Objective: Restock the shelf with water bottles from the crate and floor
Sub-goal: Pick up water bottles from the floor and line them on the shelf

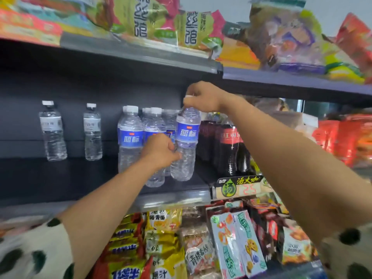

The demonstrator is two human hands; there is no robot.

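A clear water bottle with a blue label (186,135) stands at the right end of a cluster on the dark middle shelf (171,198). My right hand (203,96) pinches its white cap from above. My left hand (161,151) has its fingers curled against the lower body of the same bottle. Beside it stand several more blue-label bottles (131,137). Two clear bottles with white labels (52,131) (92,132) stand apart at the shelf's left. No crate or floor is in view.
Dark cola bottles (229,146) stand just right of the held bottle. A yellow price tag (239,187) hangs on the shelf edge. Snack bags (187,29) fill the shelf above, and noodle and snack packs (163,234) fill the one below.
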